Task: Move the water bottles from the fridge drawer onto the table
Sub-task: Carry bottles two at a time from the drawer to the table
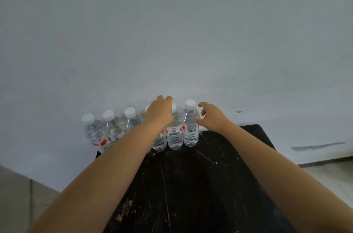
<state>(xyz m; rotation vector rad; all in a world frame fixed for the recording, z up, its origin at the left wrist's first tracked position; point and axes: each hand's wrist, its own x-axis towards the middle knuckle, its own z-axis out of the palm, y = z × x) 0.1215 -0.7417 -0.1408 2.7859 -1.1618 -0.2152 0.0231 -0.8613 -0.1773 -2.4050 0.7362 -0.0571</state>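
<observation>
Six bottles (191, 125) stand upright in a row at the far edge of the dark surface (200, 185), against the pale wall (172, 22), running from about 9 o'clock to 1 o'clock of the surface's middle. All look full of clear water, with white caps and red-and-white labels.

The left hand (159, 112) reaches over the fourth bottle from the left, fingers curled down around its neck and cap; it seems to grip it, though the far side is hidden. The right hand (212, 116) hovers at 3 o'clock of the rightmost bottle, fingers loosely spread, thumb near or just touching its shoulder, holding nothing.

Full bottles like these are probably moderately heavy for their size. The thin ribbed plastic likely gives under a hard squeeze and, if fridge-cold, may be slick with condensation. The labelled waist or the stiffer neck below the cap is the safest hold. Packed close, one knocked bottle could topple its neighbours.
</observation>
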